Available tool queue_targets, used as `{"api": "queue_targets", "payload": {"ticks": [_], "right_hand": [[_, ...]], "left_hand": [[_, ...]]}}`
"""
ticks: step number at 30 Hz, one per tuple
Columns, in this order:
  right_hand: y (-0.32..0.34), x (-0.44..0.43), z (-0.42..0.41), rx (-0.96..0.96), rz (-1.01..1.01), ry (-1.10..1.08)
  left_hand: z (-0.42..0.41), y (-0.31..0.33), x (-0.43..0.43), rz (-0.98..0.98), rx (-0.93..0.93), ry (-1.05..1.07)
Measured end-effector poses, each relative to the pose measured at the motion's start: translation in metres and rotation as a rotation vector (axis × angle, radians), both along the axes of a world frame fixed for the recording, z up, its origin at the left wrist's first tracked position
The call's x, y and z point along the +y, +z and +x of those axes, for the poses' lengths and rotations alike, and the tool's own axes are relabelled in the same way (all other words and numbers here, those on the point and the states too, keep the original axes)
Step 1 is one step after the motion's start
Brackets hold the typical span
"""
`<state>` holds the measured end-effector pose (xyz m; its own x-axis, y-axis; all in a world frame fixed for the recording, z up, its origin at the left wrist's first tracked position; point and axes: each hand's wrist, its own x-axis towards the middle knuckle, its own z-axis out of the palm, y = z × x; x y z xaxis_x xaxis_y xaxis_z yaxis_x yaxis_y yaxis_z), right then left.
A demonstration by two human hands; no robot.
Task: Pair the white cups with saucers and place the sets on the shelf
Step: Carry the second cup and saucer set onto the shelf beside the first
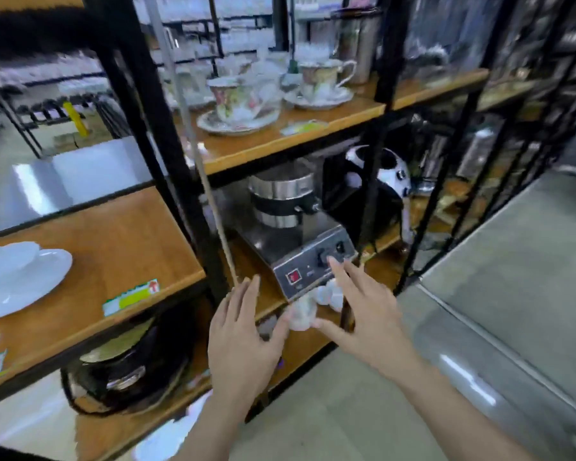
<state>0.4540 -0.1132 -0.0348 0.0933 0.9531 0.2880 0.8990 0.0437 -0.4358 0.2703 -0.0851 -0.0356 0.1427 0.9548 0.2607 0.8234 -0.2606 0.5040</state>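
My left hand (243, 337) and my right hand (366, 307) are both held out with fingers spread and nothing in them, in front of the low wooden shelf (280, 294). Between and just beyond them lie small white cups (326, 294), blurred, at the shelf's front edge beside a metal appliance (300, 247). A white saucer (17, 281) rests on the left shelf (113, 247). On the upper shelf (280, 138) two floral cups stand on saucers, one nearer (236, 101) and one farther right (323, 81).
Black metal uprights (167, 144) frame the shelves. A black pot (127, 364) sits on the lowest left shelf. A black-and-white panda-shaped item (393, 171) and metal canisters (359, 41) stand farther back. Grey floor (512, 261) spreads to the right.
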Motion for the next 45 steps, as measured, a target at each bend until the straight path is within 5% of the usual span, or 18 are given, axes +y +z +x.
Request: {"api": "queue_targets", "payload": {"ticks": [12, 25, 28, 34, 39, 45], "right_hand": [[-0.003, -0.223, 0.257, -0.032, -0.083, -0.629], [-0.039, -0.375, 0.409, 0.102, -0.155, -1.129], [-0.045, -0.405, 0.429, 0.159, -0.198, -1.240], [-0.068, -0.454, 0.458, 0.462, -0.247, -1.398], [-0.087, -0.475, 0.485, 0.797, -0.227, -1.356], [-0.100, -0.482, 0.501, 1.149, -0.267, -1.180]], "left_hand": [[0.288, 0.001, -0.116, -0.020, -0.037, -0.588], [0.520, -0.032, -0.213, -0.104, -0.018, -1.087], [0.558, -0.041, -0.242, -0.244, 0.043, -1.162], [0.597, -0.069, -0.292, -0.496, 0.186, -1.138], [0.616, -0.074, -0.325, -1.341, -0.002, -0.741], [0.621, -0.081, -0.335, -1.411, -0.102, -0.561]]}}
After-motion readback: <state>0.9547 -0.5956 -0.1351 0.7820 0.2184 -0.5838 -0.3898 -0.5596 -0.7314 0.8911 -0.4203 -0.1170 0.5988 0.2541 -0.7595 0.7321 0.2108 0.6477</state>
